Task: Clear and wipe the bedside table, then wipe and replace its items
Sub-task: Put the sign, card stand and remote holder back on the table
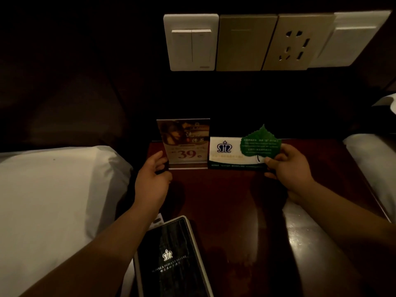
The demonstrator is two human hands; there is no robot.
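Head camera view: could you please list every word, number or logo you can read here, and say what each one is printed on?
"39": acrylic sign stand, held by the left hand; its other lines are too blurred.
"...SEA FOREST HOTEL" under a crown logo: black folder; first letters unclear.
Blue crown logo: white card; its text is too small.
Leaf-shaped green card, in the right hand: white text, unreadable.

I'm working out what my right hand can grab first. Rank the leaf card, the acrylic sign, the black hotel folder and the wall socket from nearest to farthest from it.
From the right hand:
1. Leaf card, pinched in its fingers.
2. Acrylic sign, to its left, at the table's back edge.
3. Black hotel folder, front left corner.
4. Wall socket, up on the wall.
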